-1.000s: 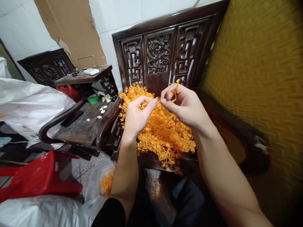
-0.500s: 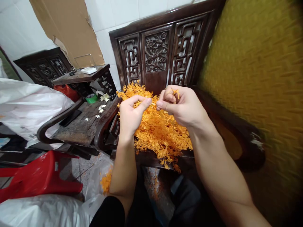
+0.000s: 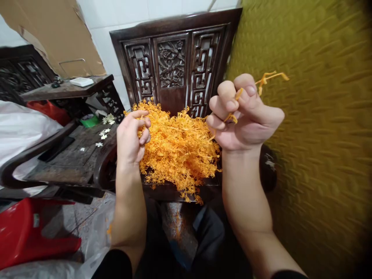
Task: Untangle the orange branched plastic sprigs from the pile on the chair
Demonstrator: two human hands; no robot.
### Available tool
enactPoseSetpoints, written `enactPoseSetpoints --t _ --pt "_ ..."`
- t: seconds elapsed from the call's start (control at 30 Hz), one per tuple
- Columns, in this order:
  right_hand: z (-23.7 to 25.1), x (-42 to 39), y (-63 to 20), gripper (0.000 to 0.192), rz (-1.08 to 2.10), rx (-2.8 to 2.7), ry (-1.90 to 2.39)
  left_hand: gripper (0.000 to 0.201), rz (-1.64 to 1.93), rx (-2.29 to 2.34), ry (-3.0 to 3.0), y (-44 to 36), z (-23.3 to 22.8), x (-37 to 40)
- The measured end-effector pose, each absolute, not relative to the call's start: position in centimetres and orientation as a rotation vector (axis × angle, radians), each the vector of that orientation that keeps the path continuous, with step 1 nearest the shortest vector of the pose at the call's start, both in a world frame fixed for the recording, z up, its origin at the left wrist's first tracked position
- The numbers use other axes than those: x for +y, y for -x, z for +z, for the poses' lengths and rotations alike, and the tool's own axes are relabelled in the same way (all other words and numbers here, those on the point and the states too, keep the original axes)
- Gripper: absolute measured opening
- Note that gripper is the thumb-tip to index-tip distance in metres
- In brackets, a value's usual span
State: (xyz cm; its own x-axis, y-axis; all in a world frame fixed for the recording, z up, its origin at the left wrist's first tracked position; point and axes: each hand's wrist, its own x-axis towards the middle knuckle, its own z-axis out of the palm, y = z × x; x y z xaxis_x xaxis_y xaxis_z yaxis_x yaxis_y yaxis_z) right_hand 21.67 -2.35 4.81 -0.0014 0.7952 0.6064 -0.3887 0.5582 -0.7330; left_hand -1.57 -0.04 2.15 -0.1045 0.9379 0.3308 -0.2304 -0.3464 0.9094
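Your right hand [image 3: 247, 116] is raised at about 2 o'clock of the orange heap, fist curled, its grip clamped on one thin orange sprig [image 3: 263, 81] whose forked tip sticks out past your fingertips [image 3: 250, 90] toward the yellow cushion [image 3: 314, 128]. Your left hand [image 3: 130, 135] sits lower, at 9 o'clock of the heap, fingers bent together and pinching into the edge of the orange strands.

One heap of orange sprigs [image 3: 177, 151] lies on the seat of one carved dark wooden chair [image 3: 171, 58], directly between your two forearms. At 9 o'clock of the heap, one dark side bench [image 3: 66, 155] carries a handful of small white flowers [image 3: 103, 133] and a green object [image 3: 89, 121]. Beyond it, at 10 o'clock, a higher shelf holds one white flat box [image 3: 81, 81], with a cardboard sheet [image 3: 58, 35] leaning on the tiled wall. One red plastic stool [image 3: 31, 232] stands at 8 o'clock beside white plastic bags [image 3: 26, 128].
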Motion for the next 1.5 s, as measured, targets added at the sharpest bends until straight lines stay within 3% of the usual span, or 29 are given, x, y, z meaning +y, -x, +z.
enactPoseSetpoints --t 0.13,0.23,0.3,0.43,0.5,0.63,0.83,1.03,1.27,1.4,1.5 --pt "4.3 -1.9 -21.8 0.027 0.907 -1.273 0.349 0.011 1.587 0.867 -1.286 0.9 2.4 -0.8" --pt "4.2 -2.1 -22.1 0.023 0.806 -1.291 0.380 0.042 1.623 0.913 -1.439 1.2 2.9 -2.1" --pt "4.3 -2.4 -22.2 0.024 0.763 -1.257 0.417 0.050 1.541 0.921 -1.652 1.3 3.3 -3.3" --pt "4.7 -3.0 -22.0 0.023 0.896 -1.178 0.412 0.034 0.930 0.843 -2.164 0.8 4.0 -5.2" --pt "4.9 -3.3 -21.9 0.030 0.985 -1.158 0.443 0.026 0.801 0.930 -2.244 0.0 3.6 -5.1" --pt "4.9 -3.6 -21.5 0.031 0.842 -1.095 0.534 0.047 1.074 1.195 -2.090 -1.8 2.1 -3.3" --pt "3.9 -2.6 -20.6 0.018 0.806 -1.198 0.457 0.046 1.083 0.805 -1.793 -3.5 1.5 -2.2" --pt "3.9 -2.0 -20.1 0.030 0.814 -1.306 0.557 0.028 1.294 0.850 -1.640 -1.9 1.8 -2.1" --pt "4.8 -3.8 -21.0 0.031 0.678 -1.476 0.590 0.036 1.368 0.924 -1.596 -0.2 1.7 -1.6" --pt "5.5 -5.3 -26.1 0.055 0.716 -2.152 0.689 0.036 1.501 0.951 -1.496 0.4 1.5 -0.9" --pt "6.2 -7.0 -28.8 0.084 0.631 -2.352 0.689 0.035 1.522 0.977 -1.489 0.8 1.5 -0.7"
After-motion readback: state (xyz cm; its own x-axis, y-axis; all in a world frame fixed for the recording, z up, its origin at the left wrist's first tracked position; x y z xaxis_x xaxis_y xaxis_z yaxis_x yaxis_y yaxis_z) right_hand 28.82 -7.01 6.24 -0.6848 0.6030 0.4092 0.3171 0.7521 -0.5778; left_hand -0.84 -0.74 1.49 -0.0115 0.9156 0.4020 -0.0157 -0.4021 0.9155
